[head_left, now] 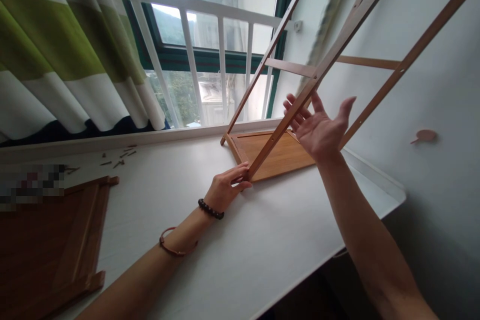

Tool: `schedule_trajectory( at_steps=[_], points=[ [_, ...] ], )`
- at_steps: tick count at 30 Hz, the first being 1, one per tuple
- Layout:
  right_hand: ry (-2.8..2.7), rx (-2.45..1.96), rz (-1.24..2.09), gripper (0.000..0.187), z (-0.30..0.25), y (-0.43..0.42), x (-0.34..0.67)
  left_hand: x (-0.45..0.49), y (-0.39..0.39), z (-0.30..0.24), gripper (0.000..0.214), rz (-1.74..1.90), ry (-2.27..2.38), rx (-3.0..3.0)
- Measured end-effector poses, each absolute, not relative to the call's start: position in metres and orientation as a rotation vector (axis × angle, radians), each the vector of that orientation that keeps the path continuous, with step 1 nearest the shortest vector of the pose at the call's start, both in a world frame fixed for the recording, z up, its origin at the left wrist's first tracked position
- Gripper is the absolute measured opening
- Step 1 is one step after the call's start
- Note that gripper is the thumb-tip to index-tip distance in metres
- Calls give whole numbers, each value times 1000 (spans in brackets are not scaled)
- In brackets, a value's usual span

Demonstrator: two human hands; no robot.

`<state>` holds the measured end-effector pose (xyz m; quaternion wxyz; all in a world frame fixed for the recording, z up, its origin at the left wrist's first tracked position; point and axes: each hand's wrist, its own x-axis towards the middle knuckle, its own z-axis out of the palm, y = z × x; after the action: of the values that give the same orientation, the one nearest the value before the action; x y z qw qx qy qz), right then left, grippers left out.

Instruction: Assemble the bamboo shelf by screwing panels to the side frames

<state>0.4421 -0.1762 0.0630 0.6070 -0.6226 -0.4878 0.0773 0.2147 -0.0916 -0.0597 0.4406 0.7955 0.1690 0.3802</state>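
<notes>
A wooden shelf frame (296, 102) with long posts and crossbars stands tilted on the white surface. Between its posts, low down, lies a wooden shelf panel (262, 147). My left hand (228, 185), a beaded bracelet on its wrist, pinches the bottom end of the near post between fingers and thumb. My right hand (322, 132) is turned palm up beside the same post, fingers spread, some of them behind it. It grips nothing; whether it touches the post, I cannot tell.
Several screws (120, 162) lie scattered on the white tabletop (195, 260) near the window. At the left rest more wooden panels (75, 230). White railings (221, 60) cross the window, a curtain (67, 50) hangs left, and a pink hook (425, 135) sits on the right wall.
</notes>
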Motion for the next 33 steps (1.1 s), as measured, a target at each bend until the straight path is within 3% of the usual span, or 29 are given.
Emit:
schedule_trajectory(
  at_steps=[4,10,24,29,33],
  points=[
    [-1138,-974,313,46,98,-159,393,214,-92,-61,44,918,401,1966],
    [-1114,-802,313,32,91,-131,372,202,-86,-63,41,877,248,2201],
    [-1279,-502,459,28,92,-112,338,197,-83,-58,32,869,399,2461],
    [-1356,-633,766,45,88,-109,336,199,-84,-57,30,895,417,2418],
    [-1376,-590,813,48,84,-108,334,200,-86,-56,32,876,432,2351]
  ],
)
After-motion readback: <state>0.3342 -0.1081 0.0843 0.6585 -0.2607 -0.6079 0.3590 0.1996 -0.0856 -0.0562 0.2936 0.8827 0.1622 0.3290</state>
